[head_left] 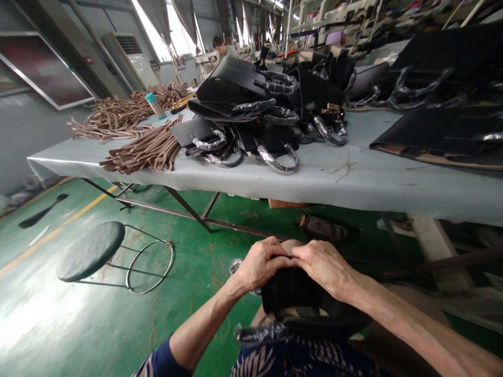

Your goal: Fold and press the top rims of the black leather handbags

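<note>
A black handbag (291,290) rests on my lap, with a plastic-wrapped handle (261,332) lying toward my body. My left hand (264,262) pinches the bag's far edge, thumb and fingers closed on it. Right beside it, my right hand (324,266) grips the same edge, and the two thumbs nearly meet. Another bit of plastic wrapping (236,266) shows past my left hand. The bag's inside and what lies under my fingers are hidden.
Ahead stands a long table (314,183) with a pale cover. It bears piled black handbags (236,84), brown straps (145,149) and a teal-capped bottle (155,106). A round stool (92,251) lies tipped on the green floor at left. A person (226,50) sits far back.
</note>
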